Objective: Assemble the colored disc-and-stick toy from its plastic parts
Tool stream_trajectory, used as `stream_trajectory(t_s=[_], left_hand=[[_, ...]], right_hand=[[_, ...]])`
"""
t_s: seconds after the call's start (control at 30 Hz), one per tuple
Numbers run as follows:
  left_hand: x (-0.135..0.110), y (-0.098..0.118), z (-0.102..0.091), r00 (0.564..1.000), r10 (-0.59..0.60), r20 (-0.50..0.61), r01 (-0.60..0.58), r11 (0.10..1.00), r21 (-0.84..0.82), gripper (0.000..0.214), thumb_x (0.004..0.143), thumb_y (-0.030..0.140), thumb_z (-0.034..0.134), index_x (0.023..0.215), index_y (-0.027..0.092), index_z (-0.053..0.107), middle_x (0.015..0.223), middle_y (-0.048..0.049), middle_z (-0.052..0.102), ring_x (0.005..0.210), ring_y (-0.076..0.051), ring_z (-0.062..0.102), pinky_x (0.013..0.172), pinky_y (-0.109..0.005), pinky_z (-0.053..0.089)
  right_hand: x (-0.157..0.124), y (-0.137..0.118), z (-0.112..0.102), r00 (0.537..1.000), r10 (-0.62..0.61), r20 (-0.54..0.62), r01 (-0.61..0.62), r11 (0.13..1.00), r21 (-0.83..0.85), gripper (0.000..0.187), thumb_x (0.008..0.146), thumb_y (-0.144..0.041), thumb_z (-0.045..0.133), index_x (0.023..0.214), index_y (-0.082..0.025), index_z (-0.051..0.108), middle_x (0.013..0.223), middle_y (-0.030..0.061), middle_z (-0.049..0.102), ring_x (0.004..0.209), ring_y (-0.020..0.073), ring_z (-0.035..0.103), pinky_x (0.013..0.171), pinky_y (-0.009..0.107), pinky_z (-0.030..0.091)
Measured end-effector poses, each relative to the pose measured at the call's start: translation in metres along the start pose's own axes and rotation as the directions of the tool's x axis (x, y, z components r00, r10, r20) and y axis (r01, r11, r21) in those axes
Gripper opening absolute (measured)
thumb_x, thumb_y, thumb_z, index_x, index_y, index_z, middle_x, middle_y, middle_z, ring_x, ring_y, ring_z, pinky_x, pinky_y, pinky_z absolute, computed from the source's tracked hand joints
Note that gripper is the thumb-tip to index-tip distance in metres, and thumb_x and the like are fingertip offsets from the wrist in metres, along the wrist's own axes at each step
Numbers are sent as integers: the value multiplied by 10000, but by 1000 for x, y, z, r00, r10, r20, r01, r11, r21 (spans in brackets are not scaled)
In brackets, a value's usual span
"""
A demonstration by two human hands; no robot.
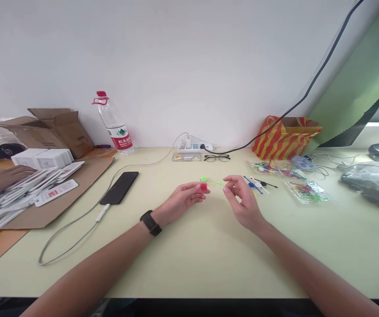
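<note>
My left hand (pixel 184 200) pinches a small red round plastic piece (pixel 203 187) between thumb and forefinger. A bright green round piece (pixel 203 179) sits just above the red one. From there a thin green plastic strip (pixel 216 182) reaches toward my right hand (pixel 242 202). The right thumb and fingers are bent together at the far end of that strip and seem to hold it. Nearest to the right hand on the table lie a blue plastic arrow (pixel 252 185) and a black plastic arrow (pixel 264 183), each with a round hub, and a white one between them.
Bags of coloured plastic parts (pixel 308 192) lie at right, near a striped bag (pixel 284 138). Glasses (pixel 217 157) and a power strip (pixel 194 147) are by the wall. At left are a phone (pixel 120 188), a bottle (pixel 117 127), and another person's hand (pixel 7 178) over white cards.
</note>
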State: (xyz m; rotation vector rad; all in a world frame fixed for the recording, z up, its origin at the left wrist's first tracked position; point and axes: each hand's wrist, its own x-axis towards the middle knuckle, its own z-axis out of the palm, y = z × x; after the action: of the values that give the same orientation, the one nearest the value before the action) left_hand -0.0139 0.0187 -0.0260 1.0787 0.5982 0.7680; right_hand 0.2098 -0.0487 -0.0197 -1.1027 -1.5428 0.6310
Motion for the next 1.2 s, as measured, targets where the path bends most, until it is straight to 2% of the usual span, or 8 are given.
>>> stream_trajectory(t_s=[0.3,0.53,0.63,0.73,0.83,0.97,1.07,1.2], left_hand=[[-2,5,4,999,-38,4,38,999,-34,301,964,314,733,1216,155,773,1328,-133,728,1222,-241,691,1185,-385,448],[-1,3,1,1000,-11,30,13,998,-69,285,944,150,660,1203,113,774,1391,-147,689,1339,-295,627,1272,-421,364],[-1,3,0,999,-16,49,20,997,-80,414,871,52,621,1260,114,750,1405,-141,682,1365,-299,606,1302,-447,304],[-1,2,1,995,17,95,-8,996,-93,519,764,0,578,1238,110,758,1391,-136,691,1351,-316,616,1302,-485,293],[-2,2,3,989,37,141,-33,999,-32,451,799,55,600,1215,104,766,1377,-147,695,1348,-328,613,1277,-502,328],[-2,-1,6,997,42,66,-51,987,152,316,885,244,762,1181,136,775,1265,-151,746,1247,-309,672,1178,-500,443],[-1,-5,6,998,65,15,-66,968,243,376,860,354,826,1166,142,771,1202,-159,767,1147,-297,715,1090,-496,510],[-1,-7,7,995,97,3,-94,955,282,424,859,372,831,1206,145,739,1192,-161,773,1138,-300,722,1046,-492,542]], right_hand=[[0,3,0,999,-43,29,44,997,-57,207,1034,-374,523,1199,-250,534,895,6,546,667,153,523,618,315,440],[2,4,-1,999,-35,24,36,998,-59,213,1033,-369,520,1200,-240,546,908,6,552,655,140,520,604,300,439],[2,5,-1,999,-44,23,45,997,-67,209,1037,-363,514,1202,-241,549,900,6,556,653,142,521,604,301,445],[3,7,-1,997,-70,25,72,993,-96,207,1035,-339,519,1216,-245,553,930,17,582,675,149,542,631,310,469],[2,9,0,989,-141,46,147,974,-172,202,1013,-307,556,1205,-250,588,998,41,605,716,162,556,680,327,497],[0,9,2,963,-225,150,258,931,-259,180,992,-274,593,1168,-262,630,1016,53,617,784,185,560,741,343,516],[-2,8,3,950,-221,220,275,926,-259,199,987,-239,594,1182,-265,625,1035,53,630,845,192,584,773,342,522],[-4,5,4,943,-186,277,258,932,-253,224,984,-209,584,1200,-261,616,1077,58,640,921,196,598,790,338,525]])
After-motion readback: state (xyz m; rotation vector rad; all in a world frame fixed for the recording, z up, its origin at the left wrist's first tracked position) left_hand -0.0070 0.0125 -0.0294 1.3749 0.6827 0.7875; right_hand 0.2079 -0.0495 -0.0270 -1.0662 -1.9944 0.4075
